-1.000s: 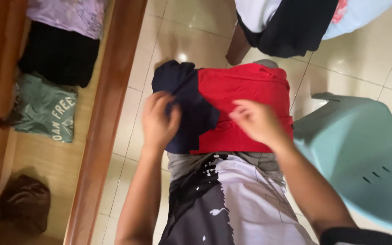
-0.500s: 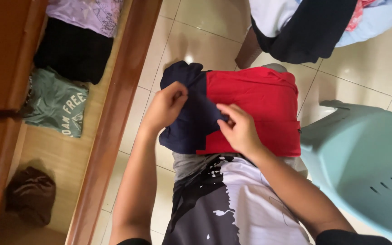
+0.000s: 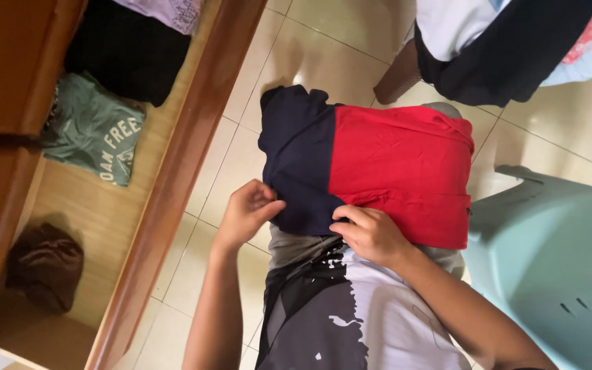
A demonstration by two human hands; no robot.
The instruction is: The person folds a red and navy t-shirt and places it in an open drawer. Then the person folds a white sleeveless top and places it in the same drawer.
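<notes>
A folded red and navy garment (image 3: 378,164) lies across my lap, the navy part on the left. My left hand (image 3: 247,211) pinches the near left edge of the navy part. My right hand (image 3: 371,233) grips the near edge of the garment where navy meets red. Below them shows my white and black patterned shirt (image 3: 351,308).
An open wooden drawer (image 3: 166,199) on the left holds a folded green shirt (image 3: 94,133), a black garment (image 3: 131,51), a lilac one (image 3: 173,8) and a brown one (image 3: 42,267). A pale teal plastic chair (image 3: 549,253) stands right. More clothes (image 3: 501,41) are piled at top right.
Both hands have slid down from the middle of the navy part to the garment's near edge. The navy part now lies flatter. The view has shifted a little.
</notes>
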